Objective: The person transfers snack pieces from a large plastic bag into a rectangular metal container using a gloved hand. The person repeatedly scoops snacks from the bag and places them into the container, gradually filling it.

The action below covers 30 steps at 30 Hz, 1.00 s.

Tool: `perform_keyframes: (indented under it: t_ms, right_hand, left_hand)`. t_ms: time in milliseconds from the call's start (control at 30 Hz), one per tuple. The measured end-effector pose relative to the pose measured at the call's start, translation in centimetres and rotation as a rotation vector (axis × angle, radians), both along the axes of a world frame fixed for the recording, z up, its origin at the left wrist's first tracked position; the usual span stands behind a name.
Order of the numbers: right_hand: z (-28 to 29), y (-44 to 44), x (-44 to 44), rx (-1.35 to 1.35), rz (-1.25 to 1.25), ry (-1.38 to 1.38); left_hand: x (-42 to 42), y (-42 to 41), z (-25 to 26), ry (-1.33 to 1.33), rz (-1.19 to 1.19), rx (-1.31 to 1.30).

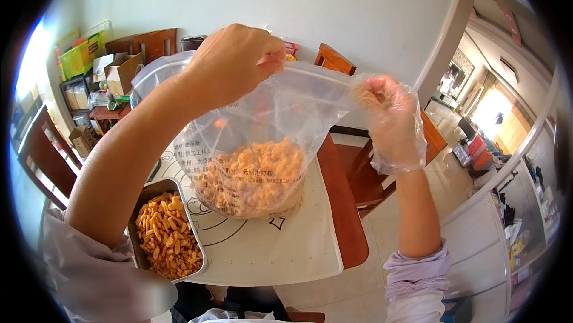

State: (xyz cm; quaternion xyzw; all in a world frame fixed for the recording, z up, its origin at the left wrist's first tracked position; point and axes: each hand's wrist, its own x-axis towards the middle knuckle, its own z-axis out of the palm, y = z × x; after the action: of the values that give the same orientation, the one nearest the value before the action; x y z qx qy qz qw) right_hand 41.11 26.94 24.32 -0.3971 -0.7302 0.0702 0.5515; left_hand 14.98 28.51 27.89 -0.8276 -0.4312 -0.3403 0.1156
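A large transparent plastic bag (309,94) stands upright before me, its lower part filled with orange-brown fried snack pieces (268,157). Dark printing covers its front. My left hand (239,61), bare, pinches the bag's top edge near the middle. At the top right corner, my right hand (388,117), in a transparent disposable glove, grips the bag with curled fingers. The edge is stretched between both hands. Below my left forearm, a metal tray (202,247) holds more snack pieces (168,233); the forearm partly hides its far left side.
A pale printed mat (277,262) lies on the wooden table (347,224). Wooden chairs stand to the right (358,166) and left (42,157). Cardboard boxes (123,74) and a green bin (80,59) are stacked at the back left. A doorway opens on the right.
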Motion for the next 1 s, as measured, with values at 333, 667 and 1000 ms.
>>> perform_keyframes:
  t_ms: [333, 667, 1000]
  right_hand:
    - [-4.3, -0.3, -1.7, 0.315, -0.005, -0.442]
    - [-12.1, 1.3, -1.3, 0.246, 0.161, -0.874]
    - [-12.4, 0.8, -2.6, 0.164, 0.190, -0.872]
  left_hand:
    - [-1.3, 0.4, -5.6, 0.109, -0.067, 0.136]
    - [-2.1, 0.8, -11.5, 0.212, -0.181, 0.231]
    - [-2.1, 1.1, -14.2, 0.376, -0.099, 0.145]
